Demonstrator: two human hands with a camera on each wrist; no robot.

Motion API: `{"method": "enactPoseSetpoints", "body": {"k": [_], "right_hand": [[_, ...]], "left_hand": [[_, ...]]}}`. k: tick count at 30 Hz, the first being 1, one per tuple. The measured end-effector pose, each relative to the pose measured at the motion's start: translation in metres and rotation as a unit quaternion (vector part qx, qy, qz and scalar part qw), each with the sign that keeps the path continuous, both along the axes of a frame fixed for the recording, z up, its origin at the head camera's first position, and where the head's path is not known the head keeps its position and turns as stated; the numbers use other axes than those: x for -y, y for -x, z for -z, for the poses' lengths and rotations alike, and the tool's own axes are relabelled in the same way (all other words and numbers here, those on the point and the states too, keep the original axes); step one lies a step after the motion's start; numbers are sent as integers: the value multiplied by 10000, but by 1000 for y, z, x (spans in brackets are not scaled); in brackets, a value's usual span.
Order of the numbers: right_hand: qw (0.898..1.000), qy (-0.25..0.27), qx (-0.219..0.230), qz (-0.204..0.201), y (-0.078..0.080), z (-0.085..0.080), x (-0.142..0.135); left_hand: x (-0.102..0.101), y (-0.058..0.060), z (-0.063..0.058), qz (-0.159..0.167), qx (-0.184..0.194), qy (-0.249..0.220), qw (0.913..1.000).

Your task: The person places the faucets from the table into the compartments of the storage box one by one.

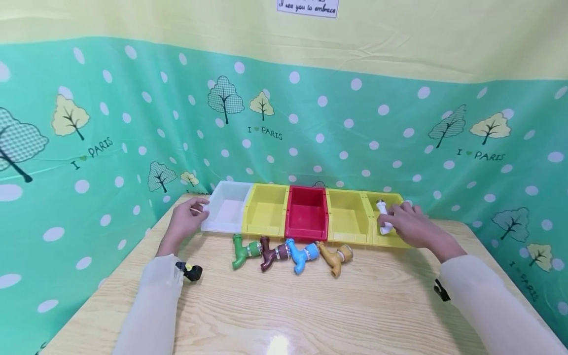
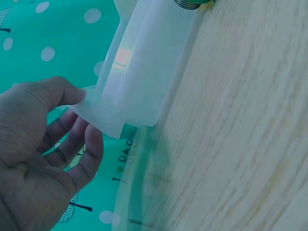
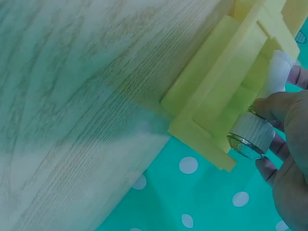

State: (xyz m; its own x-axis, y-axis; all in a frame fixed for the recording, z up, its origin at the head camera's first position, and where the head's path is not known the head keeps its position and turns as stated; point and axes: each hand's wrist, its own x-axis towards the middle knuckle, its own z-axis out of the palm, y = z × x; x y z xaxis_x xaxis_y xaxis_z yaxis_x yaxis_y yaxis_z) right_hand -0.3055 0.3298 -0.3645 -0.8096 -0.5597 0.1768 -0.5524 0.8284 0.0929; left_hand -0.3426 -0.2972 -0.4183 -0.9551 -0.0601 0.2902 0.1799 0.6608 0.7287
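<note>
My left hand (image 1: 188, 217) is at the outer end of the white bin (image 1: 226, 228). In the left wrist view its thumb lies on the bin's rim, with the fingers curled below. My right hand (image 1: 410, 224) grips a white faucet (image 1: 384, 217) over the rightmost yellow bin (image 1: 390, 240). The right wrist view shows the faucet's ridged white knob (image 3: 251, 131) between thumb and fingers. In front of the bins lie a green faucet (image 1: 240, 252), a dark brown faucet (image 1: 268, 255), a blue faucet (image 1: 299, 256) and a tan faucet (image 1: 334, 259).
Between the outer bins stand a yellow bin (image 1: 266, 212), a red bin (image 1: 307, 217) and another yellow bin (image 1: 349, 219), joined in one row. They sit on a wooden table (image 1: 310, 310). A green dotted curtain (image 1: 319, 123) hangs behind and at both sides.
</note>
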Motion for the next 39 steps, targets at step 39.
{"method": "enactPoseSetpoints", "body": {"k": [39], "right_hand": [[9976, -36, 676, 131, 37, 21, 4]], "left_hand": [[-1, -3, -1, -11, 156, -95, 9998]]}}
